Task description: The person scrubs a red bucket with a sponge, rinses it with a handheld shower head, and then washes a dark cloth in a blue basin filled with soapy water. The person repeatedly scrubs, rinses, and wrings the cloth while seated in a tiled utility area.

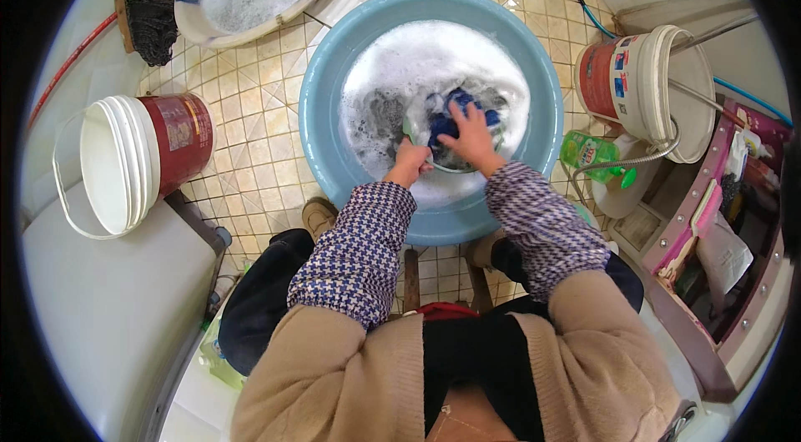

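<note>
A large light blue plastic basin [325, 154] full of sudsy water stands on the tiled floor before me. In the foam lies a pale-rimmed round vessel [452, 169], partly under the suds, with a wet dark blue cloth [443, 125] in and over it. My left hand [410, 162] grips the vessel's near left rim, thumb upward. My right hand [470, 134] rests with spread fingers on the blue cloth; whether it pinches any of it cannot be told. Foam hides the vessel's lower part.
At the upper left stands a whitish basin [291, 15] of suds beside a dark brush head [153, 10]. A red and white bucket [181, 145] lies to the left. On the right are another bucket [610, 79], a green detergent bottle [588, 155], a metal shower hose [616, 163] and a shelf [673, 245].
</note>
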Available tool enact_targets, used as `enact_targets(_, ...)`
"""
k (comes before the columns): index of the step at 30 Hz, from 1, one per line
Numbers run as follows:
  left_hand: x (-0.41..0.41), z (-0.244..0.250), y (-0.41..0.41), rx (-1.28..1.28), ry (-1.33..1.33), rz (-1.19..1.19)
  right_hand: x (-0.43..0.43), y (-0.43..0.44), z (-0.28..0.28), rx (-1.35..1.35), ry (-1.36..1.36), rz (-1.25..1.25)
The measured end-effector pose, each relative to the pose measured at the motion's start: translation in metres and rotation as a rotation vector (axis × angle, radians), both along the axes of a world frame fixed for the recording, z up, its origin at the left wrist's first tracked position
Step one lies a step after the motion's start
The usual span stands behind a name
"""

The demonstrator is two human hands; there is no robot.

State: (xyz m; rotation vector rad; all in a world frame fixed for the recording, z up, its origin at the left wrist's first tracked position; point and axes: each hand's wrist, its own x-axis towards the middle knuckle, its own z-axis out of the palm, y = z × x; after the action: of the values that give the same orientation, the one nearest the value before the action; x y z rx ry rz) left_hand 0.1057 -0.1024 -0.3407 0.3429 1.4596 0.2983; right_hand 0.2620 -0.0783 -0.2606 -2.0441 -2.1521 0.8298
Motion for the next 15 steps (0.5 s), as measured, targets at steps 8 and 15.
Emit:
enact_targets(8, 0.000, 0.075, 0.001, -0.030, -0.046, 0.002, -0.051, -0.022, -0.049, -0.392, 0.147, -0.209)
enact_targets(15, -0.027, 0.107, 0.028, 0.025, -0.016, -0.204, 0.011, -0.051, -0.026, -0.331, 0.089, 0.313)
